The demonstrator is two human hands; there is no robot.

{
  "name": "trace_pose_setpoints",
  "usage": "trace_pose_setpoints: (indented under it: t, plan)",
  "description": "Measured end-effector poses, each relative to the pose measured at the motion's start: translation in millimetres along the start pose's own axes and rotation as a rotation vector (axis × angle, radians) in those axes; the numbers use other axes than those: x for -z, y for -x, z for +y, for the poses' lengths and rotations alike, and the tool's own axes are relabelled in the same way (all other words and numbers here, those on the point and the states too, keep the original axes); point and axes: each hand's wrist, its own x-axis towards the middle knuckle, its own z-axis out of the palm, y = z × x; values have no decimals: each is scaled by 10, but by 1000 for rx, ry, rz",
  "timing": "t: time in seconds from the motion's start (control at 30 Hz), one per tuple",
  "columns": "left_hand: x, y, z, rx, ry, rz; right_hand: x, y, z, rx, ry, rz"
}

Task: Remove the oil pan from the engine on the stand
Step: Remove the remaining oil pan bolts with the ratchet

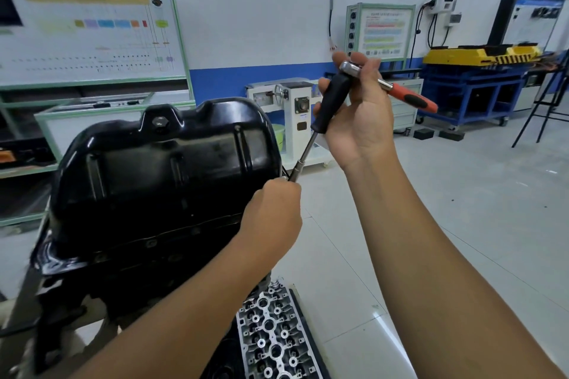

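Nearest, the left hand (272, 215) curls around the socket tip at the right flange of the black oil pan (160, 175), steadying it on a bolt. Beyond, the right hand (354, 108) grips the extension handle (334, 101) and ratchet (400, 92). Best keep that shaft square to the bolt while turning.

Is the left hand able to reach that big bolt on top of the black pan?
Probably yes. The drain bolt sits bare on the oil pan, nothing covering it, but the left hand is busy holding the socket end of the ratchet tool.
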Motion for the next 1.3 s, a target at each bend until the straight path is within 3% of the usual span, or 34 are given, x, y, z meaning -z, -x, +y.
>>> trace_pose_setpoints:
  t: [0.13,0.3,0.37,0.5,0.7,1.3]
  plan:
    - [79,-64,64,-70,-190,-77,67,24,-62,2,-36,11]
    - [292,-204,92,-482,-673,-63,148,-9,-199,68,-30,71]
    - [365,-333,33,-602,-769,-46,181,-27,-266,88,-52,92]
    - [473,-566,-23,-751,-884,-169,259,-59,-330,74,-79,153]
    - [497,-679,-26,-809,-969,-265,394,-69,-320,48,-107,225]
    - [513,-674,-95,-855,-911,-226,531,-71,-392,47,-230,272]
